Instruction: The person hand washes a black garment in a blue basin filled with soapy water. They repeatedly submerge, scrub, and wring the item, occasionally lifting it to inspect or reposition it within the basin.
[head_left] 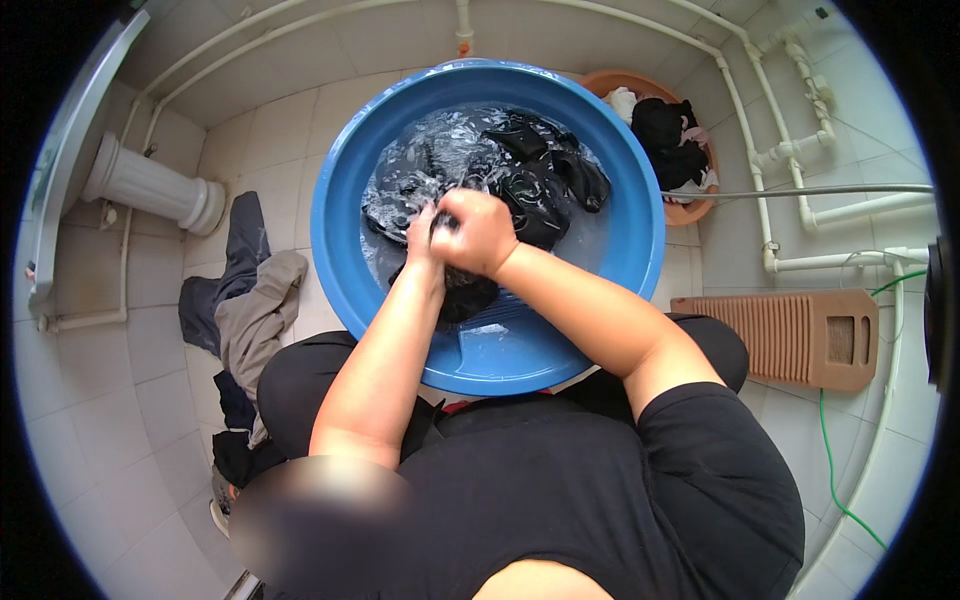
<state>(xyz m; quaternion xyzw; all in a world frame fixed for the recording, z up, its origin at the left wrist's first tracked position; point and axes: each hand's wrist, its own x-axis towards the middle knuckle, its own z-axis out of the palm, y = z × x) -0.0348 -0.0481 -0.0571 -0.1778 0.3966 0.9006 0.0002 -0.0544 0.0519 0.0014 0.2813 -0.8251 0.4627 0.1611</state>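
Observation:
A large blue washtub point(337, 220) stands between my knees, holding grey, sudsy water and soaked black clothes point(540, 190). Over its middle my two hands are close together, both closed on a wet black garment point(465, 295). My left hand point(422, 232) grips it from the left side, its fingers partly hidden. Fingers curled into a fist, my right hand point(474, 230) presses against the left one with a bit of dark cloth between them. Part of the garment hangs below the hands over the ribbed slope at the tub's near side.
An orange basin point(708, 200) of dark and light clothes sits behind the tub at right. A brown washboard point(780, 340) lies right of my knee, near a green cord point(832, 470). Grey and beige trousers point(262, 310) lie on the floor at left, near a white pedestal point(150, 185). Pipes line the walls.

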